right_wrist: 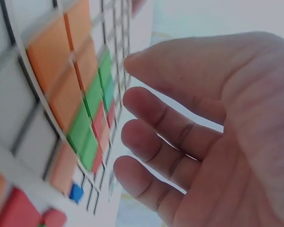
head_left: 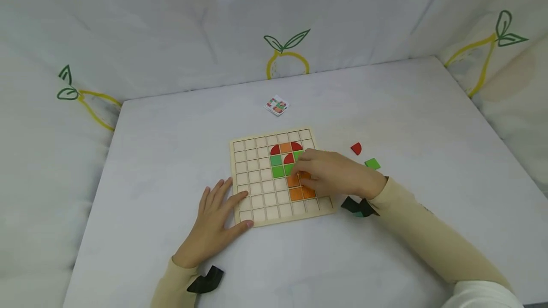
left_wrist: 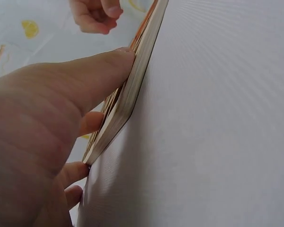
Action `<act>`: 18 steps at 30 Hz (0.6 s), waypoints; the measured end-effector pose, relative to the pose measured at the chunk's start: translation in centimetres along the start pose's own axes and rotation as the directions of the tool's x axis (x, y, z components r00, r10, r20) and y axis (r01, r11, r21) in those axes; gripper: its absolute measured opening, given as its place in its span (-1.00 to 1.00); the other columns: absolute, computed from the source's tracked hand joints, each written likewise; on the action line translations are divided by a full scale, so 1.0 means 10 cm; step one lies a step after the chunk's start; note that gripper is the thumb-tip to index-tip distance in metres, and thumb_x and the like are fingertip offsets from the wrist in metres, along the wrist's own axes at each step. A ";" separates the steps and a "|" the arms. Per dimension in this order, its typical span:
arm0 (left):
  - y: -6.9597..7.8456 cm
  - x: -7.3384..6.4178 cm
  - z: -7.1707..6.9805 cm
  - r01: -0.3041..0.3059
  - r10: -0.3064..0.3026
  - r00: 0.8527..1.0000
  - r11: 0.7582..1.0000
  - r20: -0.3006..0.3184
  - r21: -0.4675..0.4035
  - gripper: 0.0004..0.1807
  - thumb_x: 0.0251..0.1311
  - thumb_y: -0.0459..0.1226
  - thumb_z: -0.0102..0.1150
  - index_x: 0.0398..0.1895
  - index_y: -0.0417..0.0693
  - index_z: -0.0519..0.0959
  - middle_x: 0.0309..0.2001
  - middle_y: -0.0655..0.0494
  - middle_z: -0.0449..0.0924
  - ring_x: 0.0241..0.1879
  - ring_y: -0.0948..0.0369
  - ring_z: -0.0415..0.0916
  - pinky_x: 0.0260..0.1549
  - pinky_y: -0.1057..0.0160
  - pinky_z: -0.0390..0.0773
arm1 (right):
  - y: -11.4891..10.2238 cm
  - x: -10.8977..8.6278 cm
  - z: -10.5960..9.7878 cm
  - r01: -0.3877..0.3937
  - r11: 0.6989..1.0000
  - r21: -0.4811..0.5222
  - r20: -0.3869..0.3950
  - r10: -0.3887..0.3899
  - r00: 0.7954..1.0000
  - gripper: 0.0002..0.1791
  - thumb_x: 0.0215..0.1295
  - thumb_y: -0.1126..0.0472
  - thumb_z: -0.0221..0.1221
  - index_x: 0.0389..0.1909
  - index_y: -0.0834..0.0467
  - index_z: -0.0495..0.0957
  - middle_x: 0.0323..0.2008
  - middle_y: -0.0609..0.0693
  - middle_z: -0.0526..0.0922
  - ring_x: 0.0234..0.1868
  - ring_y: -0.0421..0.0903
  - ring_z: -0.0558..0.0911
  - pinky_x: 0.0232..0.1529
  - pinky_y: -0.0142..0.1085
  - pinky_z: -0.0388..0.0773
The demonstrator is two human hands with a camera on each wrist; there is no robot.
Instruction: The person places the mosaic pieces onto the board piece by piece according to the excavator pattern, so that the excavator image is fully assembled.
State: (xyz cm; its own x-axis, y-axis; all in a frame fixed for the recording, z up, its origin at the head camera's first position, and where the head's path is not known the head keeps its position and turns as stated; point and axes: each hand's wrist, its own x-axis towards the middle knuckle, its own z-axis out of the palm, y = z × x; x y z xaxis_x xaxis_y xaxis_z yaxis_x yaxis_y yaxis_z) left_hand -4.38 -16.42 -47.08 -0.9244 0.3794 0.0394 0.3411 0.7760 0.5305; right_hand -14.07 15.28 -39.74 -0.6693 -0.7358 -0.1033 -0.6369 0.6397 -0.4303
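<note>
A pale wooden grid board lies flat on the white table. Orange tiles, green tiles, a teal tile and red quarter-round pieces fill several of its squares. My left hand rests at the board's near left corner, fingers spread, the thumb touching its edge. Above the orange tiles is my right hand. In the right wrist view its fingertips are bent slightly, with nothing between them, apart from the tiles. The head view hides some squares beneath this hand.
Right of the board lie a loose red quarter-round piece and a green piece. Beyond the board's far edge is a small card with a coloured pattern. White cloth with lemon drawings stands around the table.
</note>
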 end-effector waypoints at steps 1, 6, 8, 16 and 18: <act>-0.01 0.00 -0.01 0.006 -0.006 1.000 1.000 0.005 -0.013 -0.24 0.15 0.09 0.40 0.42 0.15 0.42 0.62 -0.09 -0.01 0.61 -0.13 -0.14 0.54 -0.26 -0.29 | 0.03 0.00 -0.04 -0.017 1.000 0.014 -0.009 0.017 1.000 -0.82 0.34 0.19 0.29 -0.06 0.01 0.70 -0.17 -0.15 0.62 -0.18 -0.22 0.50 -0.16 -0.34 0.59; -0.01 0.08 -0.05 0.026 -0.025 0.999 0.998 0.030 -0.050 -0.25 0.14 0.09 0.41 0.40 0.14 0.43 0.64 -0.05 -0.04 0.63 -0.11 -0.17 0.56 -0.23 -0.32 | 0.18 -0.04 -0.22 -0.129 0.987 0.092 -0.028 0.132 0.991 -0.78 0.38 0.18 0.25 0.00 0.01 0.69 -0.15 -0.18 0.62 -0.19 -0.19 0.50 -0.16 -0.31 0.56; -0.01 0.11 -0.07 0.029 -0.027 0.999 0.998 0.045 -0.052 -0.23 0.10 0.10 0.43 0.39 0.13 0.43 0.64 -0.03 -0.06 0.63 -0.11 -0.19 0.55 -0.24 -0.32 | 0.25 -0.08 -0.28 -0.173 0.978 0.116 -0.032 0.178 0.984 -0.76 0.39 0.17 0.24 0.03 0.02 0.68 -0.13 -0.18 0.63 -0.18 -0.17 0.52 -0.15 -0.29 0.57; 0.05 0.14 -0.14 0.025 -0.032 0.990 0.998 0.134 0.055 -0.06 -0.03 0.24 0.45 0.42 0.10 0.39 0.64 0.02 -0.03 0.64 -0.10 -0.18 0.55 -0.28 -0.26 | 0.49 -0.39 -0.38 -0.308 0.930 0.198 -0.031 0.320 0.947 -0.73 0.42 0.18 0.22 0.08 0.14 0.64 -0.19 -0.07 0.66 -0.18 -0.12 0.56 -0.19 -0.30 0.63; 0.05 0.13 -0.13 0.031 -0.040 0.990 0.997 0.135 0.065 -0.07 -0.01 0.25 0.43 0.42 0.11 0.39 0.64 0.04 -0.02 0.63 -0.07 -0.15 0.57 -0.26 -0.23 | 0.54 -0.47 -0.38 -0.322 0.926 0.199 -0.037 0.335 0.941 -0.72 0.41 0.19 0.23 0.08 0.17 0.63 -0.17 -0.04 0.67 -0.17 -0.11 0.56 -0.16 -0.27 0.65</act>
State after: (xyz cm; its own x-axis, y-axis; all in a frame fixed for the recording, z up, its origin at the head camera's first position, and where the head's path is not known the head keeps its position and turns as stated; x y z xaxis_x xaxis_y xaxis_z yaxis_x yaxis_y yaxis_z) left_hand -5.60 -16.19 -45.62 -0.9059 0.4125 -0.0960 0.3224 0.8186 0.4754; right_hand -15.84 23.10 -38.16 -0.8576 -0.4702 -0.2085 -0.2983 0.7848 -0.5433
